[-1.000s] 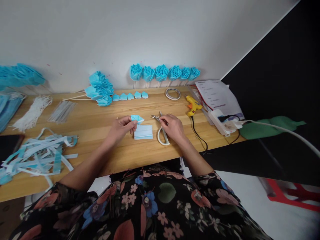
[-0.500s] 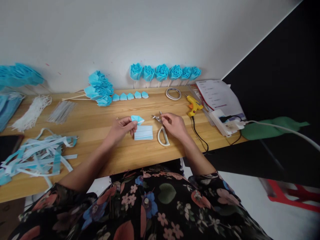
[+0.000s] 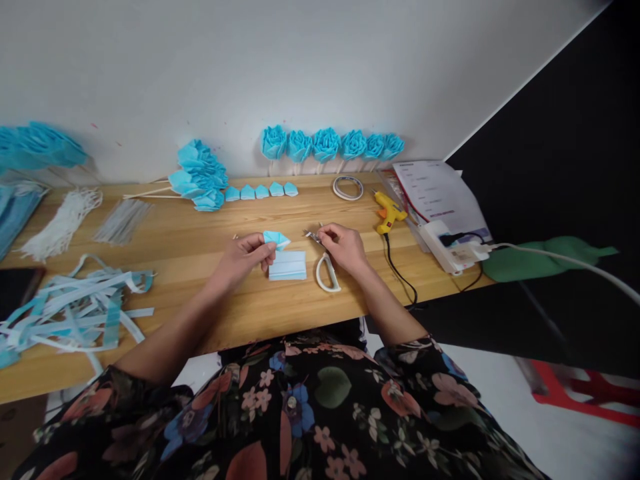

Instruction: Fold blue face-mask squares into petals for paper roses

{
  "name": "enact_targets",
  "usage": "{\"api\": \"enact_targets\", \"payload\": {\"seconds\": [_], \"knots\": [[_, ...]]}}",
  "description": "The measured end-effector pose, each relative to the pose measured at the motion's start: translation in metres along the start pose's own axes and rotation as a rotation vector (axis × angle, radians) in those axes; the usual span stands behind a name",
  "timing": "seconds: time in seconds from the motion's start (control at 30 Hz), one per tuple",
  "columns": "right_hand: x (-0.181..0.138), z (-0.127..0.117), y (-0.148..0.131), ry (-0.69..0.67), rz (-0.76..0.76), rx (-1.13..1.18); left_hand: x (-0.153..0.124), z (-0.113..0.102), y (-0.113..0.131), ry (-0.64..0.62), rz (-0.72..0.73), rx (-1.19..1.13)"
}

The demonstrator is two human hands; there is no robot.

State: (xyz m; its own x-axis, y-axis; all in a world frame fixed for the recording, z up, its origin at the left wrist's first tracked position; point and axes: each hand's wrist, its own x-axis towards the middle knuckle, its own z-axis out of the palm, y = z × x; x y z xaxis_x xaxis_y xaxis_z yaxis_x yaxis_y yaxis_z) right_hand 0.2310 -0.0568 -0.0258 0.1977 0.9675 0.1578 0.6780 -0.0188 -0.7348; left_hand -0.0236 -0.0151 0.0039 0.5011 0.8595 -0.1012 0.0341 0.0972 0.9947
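Note:
My left hand (image 3: 243,256) pinches a small folded blue petal (image 3: 275,239) just above the wooden table (image 3: 200,240). A flat light-blue rectangle of mask fabric (image 3: 287,265) lies right below the petal. My right hand (image 3: 344,248) rests over white-handled scissors (image 3: 326,269), with its fingers curled round them near the metal blades. The blades point left toward the petal and lie a little apart from it.
A row of blue fabric roses (image 3: 330,144) leans on the wall, with several small folded petals (image 3: 261,192) and a petal bunch (image 3: 200,177) in front. A tape roll (image 3: 347,187), yellow glue gun (image 3: 389,213), papers (image 3: 434,191) and power strip (image 3: 453,248) sit right. Cut strips (image 3: 75,310) lie left.
The right hand has shifted slightly up along the scissors toward the blades. The left hand and the petal have stayed in place.

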Motion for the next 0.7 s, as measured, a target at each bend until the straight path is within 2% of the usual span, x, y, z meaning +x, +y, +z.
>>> {"api": "enact_targets", "payload": {"seconds": [0.2,0.33,0.43,0.57,0.63,0.7], "knots": [[0.002,0.002,0.005,0.045,0.023,0.146,-0.001,0.0,-0.001,-0.005,0.013,-0.009],[-0.005,-0.001,-0.007,0.14,-0.003,0.237,-0.001,0.001,0.0,-0.011,0.006,-0.02],[-0.016,-0.003,-0.028,0.238,-0.18,0.133,-0.002,0.002,-0.001,-0.028,-0.011,-0.024],[-0.024,-0.003,-0.057,0.294,-0.597,0.001,-0.002,0.002,-0.001,-0.042,-0.023,-0.016],[-0.025,-0.001,-0.065,0.301,-0.697,-0.031,-0.003,0.003,0.0,-0.04,-0.019,-0.016],[-0.024,0.003,-0.069,0.299,-0.726,-0.077,-0.003,0.003,0.001,-0.033,-0.016,-0.014]]}}
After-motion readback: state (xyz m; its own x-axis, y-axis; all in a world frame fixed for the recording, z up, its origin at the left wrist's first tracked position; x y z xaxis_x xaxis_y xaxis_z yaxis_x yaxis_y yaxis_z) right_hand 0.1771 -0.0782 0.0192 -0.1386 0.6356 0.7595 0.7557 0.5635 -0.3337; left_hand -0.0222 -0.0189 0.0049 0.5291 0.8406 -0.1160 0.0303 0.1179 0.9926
